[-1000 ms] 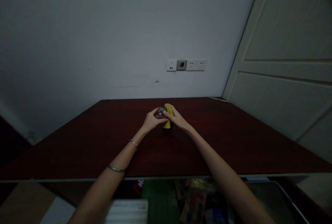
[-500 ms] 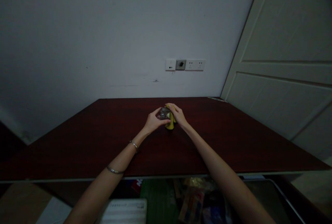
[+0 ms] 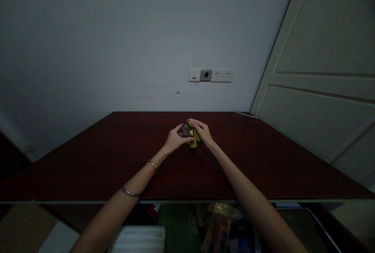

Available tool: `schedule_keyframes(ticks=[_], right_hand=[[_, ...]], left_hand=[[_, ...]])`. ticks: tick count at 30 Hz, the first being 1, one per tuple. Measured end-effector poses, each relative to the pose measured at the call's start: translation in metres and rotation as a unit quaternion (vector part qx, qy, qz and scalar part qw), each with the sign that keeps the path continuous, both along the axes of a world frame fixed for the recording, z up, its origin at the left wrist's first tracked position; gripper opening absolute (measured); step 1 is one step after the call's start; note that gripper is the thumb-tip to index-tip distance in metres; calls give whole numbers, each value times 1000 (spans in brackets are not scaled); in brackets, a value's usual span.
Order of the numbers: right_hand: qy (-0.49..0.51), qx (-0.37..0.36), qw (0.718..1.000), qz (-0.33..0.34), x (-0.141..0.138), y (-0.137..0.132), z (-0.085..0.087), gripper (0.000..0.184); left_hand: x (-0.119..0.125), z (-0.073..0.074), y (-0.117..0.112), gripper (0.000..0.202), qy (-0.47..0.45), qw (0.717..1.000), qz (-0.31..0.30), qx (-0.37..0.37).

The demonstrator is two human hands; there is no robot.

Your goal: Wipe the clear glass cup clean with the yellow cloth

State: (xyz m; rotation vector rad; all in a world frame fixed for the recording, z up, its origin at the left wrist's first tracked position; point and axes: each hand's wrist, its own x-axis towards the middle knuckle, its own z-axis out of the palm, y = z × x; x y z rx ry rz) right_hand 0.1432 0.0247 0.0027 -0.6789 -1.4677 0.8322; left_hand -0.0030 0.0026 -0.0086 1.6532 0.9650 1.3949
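Note:
Over the far middle of the dark red tabletop (image 3: pixel 123 155), both my hands are close together. My left hand (image 3: pixel 175 139) is closed around a small, clear, shiny object (image 3: pixel 186 129) that looks like glass or plastic; its exact kind is too dark and small to tell. Against its right side, my right hand (image 3: pixel 202 131) grips a yellow cloth (image 3: pixel 193 142), whose lower end hangs down beside my left thumb. Part of the cloth is hidden under my right fingers.
White wall sockets (image 3: pixel 216 75) are on the wall behind the table. A pale panelled door (image 3: pixel 319 100) stands at right. Below the front edge, an open drawer space holds a white box (image 3: pixel 140 239), a green item (image 3: pixel 178 229) and several packages (image 3: pixel 218 231).
The whole view has shifted slightly, so wall and hands sit a little lower. Both hands keep nearly the same hold on the clear object and the yellow cloth.

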Motion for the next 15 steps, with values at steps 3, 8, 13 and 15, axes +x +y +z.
schedule_keyframes(ticks=[3,8,13,15], right_hand=[[9,-24,1000,-8,0,1,-1,33],[-32,71,997,12,-2,-9,1,23],[-46,85,995,-3,-4,-11,1,24],[-30,52,998,-20,-4,-9,2,26]], left_hand=[[0,-2,0,74,-2,1000,-8,2],[0,-4,7,68,-14,1000,19,0],[-1,-6,10,67,-3,1000,17,9],[-1,-7,8,71,12,1000,12,17]])
